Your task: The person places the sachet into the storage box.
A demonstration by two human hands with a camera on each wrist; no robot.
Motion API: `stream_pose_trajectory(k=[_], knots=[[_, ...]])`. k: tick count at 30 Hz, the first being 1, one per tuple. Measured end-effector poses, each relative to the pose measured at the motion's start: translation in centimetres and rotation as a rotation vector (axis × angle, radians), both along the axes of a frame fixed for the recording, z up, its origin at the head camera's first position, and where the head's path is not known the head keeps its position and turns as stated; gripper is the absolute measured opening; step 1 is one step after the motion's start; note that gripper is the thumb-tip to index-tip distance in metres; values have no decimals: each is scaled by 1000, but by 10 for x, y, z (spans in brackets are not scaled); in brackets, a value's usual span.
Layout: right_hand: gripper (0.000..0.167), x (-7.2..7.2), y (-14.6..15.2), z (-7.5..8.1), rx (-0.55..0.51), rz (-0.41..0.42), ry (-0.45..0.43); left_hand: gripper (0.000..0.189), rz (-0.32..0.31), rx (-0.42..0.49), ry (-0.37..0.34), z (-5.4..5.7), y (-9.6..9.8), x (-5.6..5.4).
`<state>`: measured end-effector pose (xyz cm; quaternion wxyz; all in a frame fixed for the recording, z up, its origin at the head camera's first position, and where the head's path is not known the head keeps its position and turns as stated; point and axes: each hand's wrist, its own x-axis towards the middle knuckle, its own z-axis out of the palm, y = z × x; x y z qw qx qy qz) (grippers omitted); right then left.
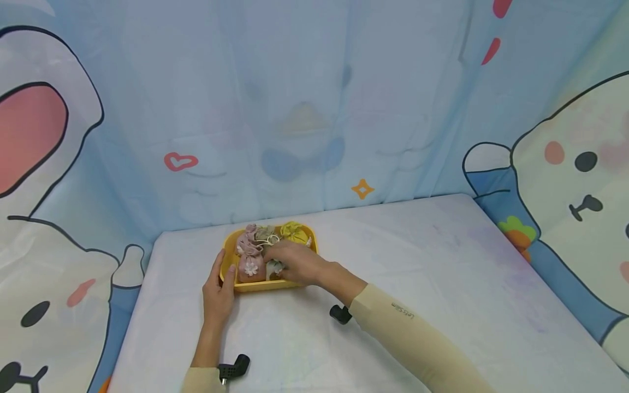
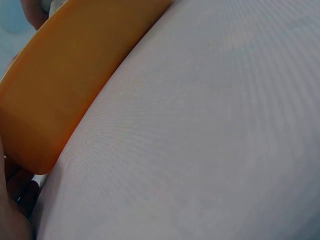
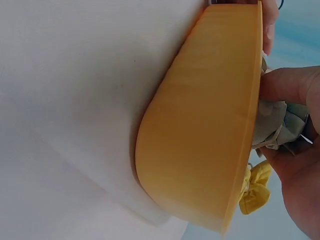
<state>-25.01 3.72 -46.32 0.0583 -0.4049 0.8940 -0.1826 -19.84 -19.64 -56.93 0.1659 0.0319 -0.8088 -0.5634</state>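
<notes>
A yellow plastic tray [image 1: 267,286] with rounded corners sits on the white table and holds several small drawstring pouches. My left hand [image 1: 218,295] grips its left end, thumb by the near corner and fingers along the outer side. Over the tray's near right part, my right hand [image 1: 301,263] reaches in and holds a grey-green pouch [image 3: 272,122] between thumb and fingers; the hand hides much of it. Left of that hand lies a pink pouch [image 1: 251,268] with a white flower. Behind are a mauve pouch [image 1: 244,242] and a bright yellow pouch [image 1: 294,232].
A white cloth covers the table [image 1: 403,256] around the tray. Behind it hangs a light blue curtain [image 1: 304,109] printed with cartoon animals. Small black wrist cameras sit below each hand, one by the right forearm [image 1: 408,333].
</notes>
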Motion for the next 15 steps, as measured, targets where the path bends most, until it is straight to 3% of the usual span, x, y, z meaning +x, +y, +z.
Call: stream_pose_trajectory(k=[15], knots=[[42, -3, -1, -11, -8, -5, -15, 53, -4, 7, -2, -1, -1, -1]])
